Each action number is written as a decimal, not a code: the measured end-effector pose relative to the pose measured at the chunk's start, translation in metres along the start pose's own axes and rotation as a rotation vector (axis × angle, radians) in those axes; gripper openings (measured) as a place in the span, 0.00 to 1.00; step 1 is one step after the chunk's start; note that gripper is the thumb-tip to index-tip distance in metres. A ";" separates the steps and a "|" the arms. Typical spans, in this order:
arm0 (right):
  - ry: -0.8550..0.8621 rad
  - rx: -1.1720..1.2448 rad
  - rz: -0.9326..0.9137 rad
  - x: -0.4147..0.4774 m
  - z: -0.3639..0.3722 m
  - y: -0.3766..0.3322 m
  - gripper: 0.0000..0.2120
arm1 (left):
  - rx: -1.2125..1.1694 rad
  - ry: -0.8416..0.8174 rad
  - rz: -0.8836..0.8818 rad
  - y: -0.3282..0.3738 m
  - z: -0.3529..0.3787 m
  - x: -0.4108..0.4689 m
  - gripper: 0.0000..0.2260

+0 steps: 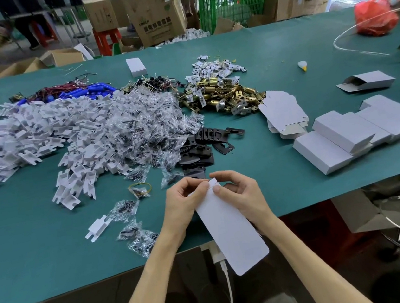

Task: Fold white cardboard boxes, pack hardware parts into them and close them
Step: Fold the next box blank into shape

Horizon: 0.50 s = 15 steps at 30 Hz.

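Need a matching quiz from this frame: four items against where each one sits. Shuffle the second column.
Things
1. flat box blank
2. brass latches
3. red bag
4. closed white boxes

Places
A. far right of the table
B. stacked on the right, by the near table edge
C. held by the left hand and right hand
D. heaped mid-table, beyond the black plates

Pairs: 1-C, 2-D, 3-A, 4-B

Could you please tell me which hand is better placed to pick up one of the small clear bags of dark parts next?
Probably the left hand: the nearest clear bags lie just to its left, while the right hand is on the far side of the box blank.
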State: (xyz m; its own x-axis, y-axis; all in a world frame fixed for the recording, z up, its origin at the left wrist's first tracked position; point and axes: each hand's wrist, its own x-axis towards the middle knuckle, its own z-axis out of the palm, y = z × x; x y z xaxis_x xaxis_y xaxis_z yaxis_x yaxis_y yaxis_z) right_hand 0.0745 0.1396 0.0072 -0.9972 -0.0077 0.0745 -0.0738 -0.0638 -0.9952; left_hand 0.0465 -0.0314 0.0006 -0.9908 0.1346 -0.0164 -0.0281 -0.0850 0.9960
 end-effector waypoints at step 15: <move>0.032 -0.019 -0.031 0.001 0.000 0.002 0.11 | 0.085 0.017 -0.035 -0.001 0.001 0.005 0.05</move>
State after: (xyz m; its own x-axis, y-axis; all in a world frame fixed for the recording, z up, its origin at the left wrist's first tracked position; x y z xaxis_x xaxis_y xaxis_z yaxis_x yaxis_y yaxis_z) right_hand 0.0731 0.1391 0.0057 -0.9943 0.0258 0.1036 -0.1047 -0.0446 -0.9935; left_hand 0.0419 -0.0301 -0.0004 -0.9915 0.1193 -0.0525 -0.0525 0.0035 0.9986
